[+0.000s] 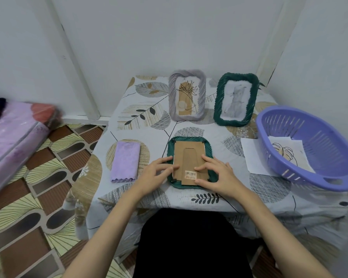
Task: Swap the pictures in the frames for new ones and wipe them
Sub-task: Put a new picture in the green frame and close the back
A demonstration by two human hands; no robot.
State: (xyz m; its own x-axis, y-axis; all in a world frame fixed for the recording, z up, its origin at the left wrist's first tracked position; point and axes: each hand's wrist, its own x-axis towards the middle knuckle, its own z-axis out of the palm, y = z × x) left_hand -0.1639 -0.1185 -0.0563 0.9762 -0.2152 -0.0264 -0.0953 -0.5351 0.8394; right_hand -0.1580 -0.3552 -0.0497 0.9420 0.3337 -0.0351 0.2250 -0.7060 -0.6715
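Note:
A dark green woven frame (189, 140) lies face down near the table's front edge, its brown cardboard back (189, 155) up. My left hand (159, 173) rests at the frame's left edge, fingertips on the cardboard. My right hand (215, 175) lies on the lower right of the cardboard, thumb by the barcode sticker. A folded lilac cloth (126, 160) lies to the left. At the back stand a grey frame (187, 95) with a plant drawing and a green frame (236, 99) with a grey sketch.
A purple plastic basket (309, 149) at the right holds a leaf picture (285, 152). A white sheet (251, 155) lies partly under it. The table wears a leaf-patterned cloth (141, 115). Walls close in behind and right; a pink bundle (14, 135) sits on the floor left.

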